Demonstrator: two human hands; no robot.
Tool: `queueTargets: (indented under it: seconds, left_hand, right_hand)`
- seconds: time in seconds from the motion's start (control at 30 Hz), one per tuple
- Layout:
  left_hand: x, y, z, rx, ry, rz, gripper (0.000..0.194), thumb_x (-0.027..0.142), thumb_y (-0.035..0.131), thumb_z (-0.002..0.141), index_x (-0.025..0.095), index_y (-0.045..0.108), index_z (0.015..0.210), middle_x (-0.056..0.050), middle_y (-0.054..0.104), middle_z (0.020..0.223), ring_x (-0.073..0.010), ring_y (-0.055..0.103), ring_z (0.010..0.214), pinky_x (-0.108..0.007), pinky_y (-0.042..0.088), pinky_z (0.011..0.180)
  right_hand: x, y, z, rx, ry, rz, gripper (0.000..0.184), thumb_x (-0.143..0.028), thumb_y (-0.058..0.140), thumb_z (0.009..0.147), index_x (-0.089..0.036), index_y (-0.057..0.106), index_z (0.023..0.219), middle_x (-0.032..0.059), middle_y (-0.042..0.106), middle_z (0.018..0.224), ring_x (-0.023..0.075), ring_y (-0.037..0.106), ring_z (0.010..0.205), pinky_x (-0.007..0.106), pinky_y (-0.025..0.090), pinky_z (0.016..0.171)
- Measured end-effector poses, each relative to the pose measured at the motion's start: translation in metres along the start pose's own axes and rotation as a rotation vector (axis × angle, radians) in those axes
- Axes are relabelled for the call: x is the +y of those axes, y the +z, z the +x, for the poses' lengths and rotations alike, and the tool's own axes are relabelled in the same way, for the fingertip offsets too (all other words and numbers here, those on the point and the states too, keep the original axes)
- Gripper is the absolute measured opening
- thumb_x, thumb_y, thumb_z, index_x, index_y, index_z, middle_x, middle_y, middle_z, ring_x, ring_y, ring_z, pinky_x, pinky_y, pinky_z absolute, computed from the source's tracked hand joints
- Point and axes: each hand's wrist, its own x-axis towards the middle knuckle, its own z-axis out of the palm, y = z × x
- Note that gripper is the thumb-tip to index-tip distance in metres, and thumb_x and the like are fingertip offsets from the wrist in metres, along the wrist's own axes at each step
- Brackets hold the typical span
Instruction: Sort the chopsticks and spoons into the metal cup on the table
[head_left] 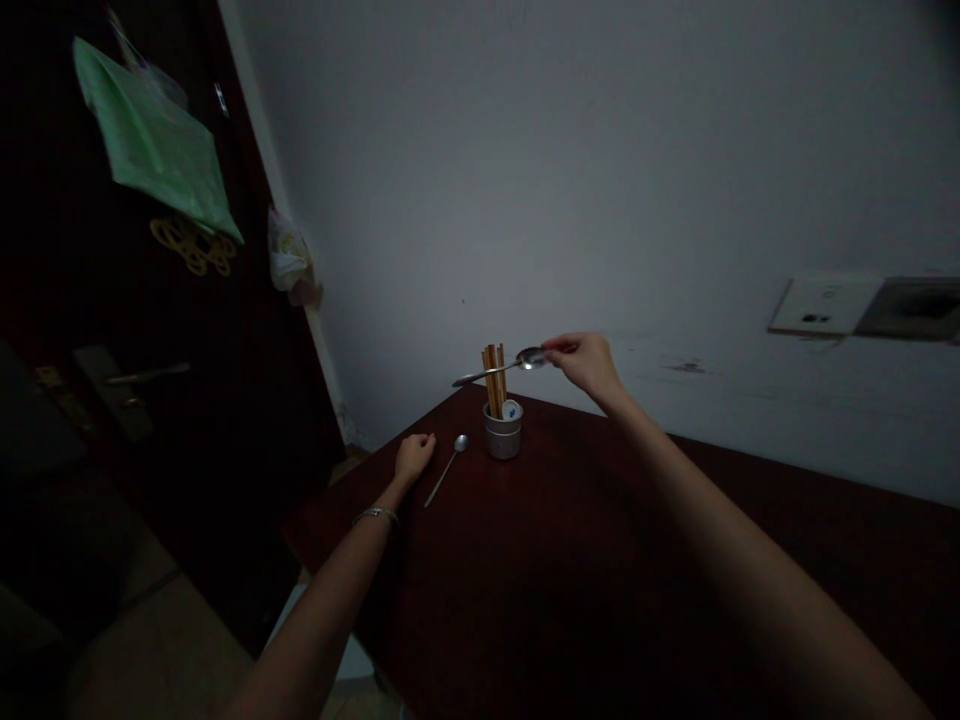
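Note:
My right hand [585, 362] pinches the bowl end of a metal spoon [499, 370], held level above a small white cup [503, 431] on the dark red table [600, 580]. Several wooden chopsticks [493, 378] and a small white-and-blue ceramic spoon [511, 409] stand in the cup. My left hand [413, 456] rests on the table near its corner, fingers curled, holding nothing. A second metal spoon [447, 468] lies flat on the table between that hand and the cup. A bracelet [377, 515] circles my left wrist.
A white wall [600, 180] stands behind the table, with a wall socket plate [825, 305] at the right. A dark door [150, 380] with a lever handle is at the left, and a green bag [154, 145] hangs on it.

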Motion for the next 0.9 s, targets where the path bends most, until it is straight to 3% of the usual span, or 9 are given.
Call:
queueTargets:
  seconds: [0.17, 0.33, 0.5, 0.9]
  left_hand:
    - [-0.001, 0.002, 0.002, 0.007, 0.008, 0.025, 0.041, 0.039, 0.036, 0.083, 0.014, 0.058, 0.059, -0.002, 0.054, 0.056, -0.0108, 0.047, 0.053, -0.021, 0.024, 0.051]
    - [-0.002, 0.003, 0.003, 0.012, 0.011, 0.074, 0.042, 0.039, 0.035, 0.083, 0.014, 0.060, 0.061, -0.002, 0.056, 0.059, -0.0108, 0.047, 0.055, -0.022, 0.024, 0.052]
    - [0.002, 0.001, 0.001, -0.007, -0.005, 0.092, 0.040, 0.038, 0.037, 0.083, 0.014, 0.061, 0.062, -0.003, 0.057, 0.060, -0.0112, 0.048, 0.056, -0.021, 0.025, 0.053]
    - [0.004, -0.001, 0.001, -0.011, -0.046, 0.120, 0.038, 0.038, 0.038, 0.083, 0.014, 0.063, 0.066, -0.006, 0.063, 0.069, -0.0133, 0.053, 0.062, -0.021, 0.028, 0.055]
  right_hand:
    - [0.043, 0.027, -0.063, -0.269, 0.421, 0.285, 0.020, -0.011, 0.061, 0.062, -0.009, 0.070, 0.080, 0.0047, 0.066, 0.061, 0.0112, 0.057, 0.051, 0.022, 0.046, 0.051]
    - [0.086, 0.047, -0.099, -0.354, 0.697, 0.448, 0.013, -0.002, 0.060, 0.059, -0.010, 0.067, 0.067, 0.0015, 0.063, 0.053, 0.0076, 0.054, 0.046, 0.017, 0.047, 0.047]
    - [0.107, 0.057, -0.108, -0.402, 0.770, 0.448, 0.014, 0.000, 0.058, 0.059, -0.012, 0.066, 0.063, 0.0002, 0.063, 0.052, 0.0076, 0.056, 0.047, 0.015, 0.048, 0.046]
    - [0.121, 0.076, -0.106, -0.437, 0.737, 0.305, 0.012, -0.004, 0.058, 0.062, -0.012, 0.067, 0.064, -0.0007, 0.062, 0.052, 0.0071, 0.056, 0.046, 0.015, 0.048, 0.049]
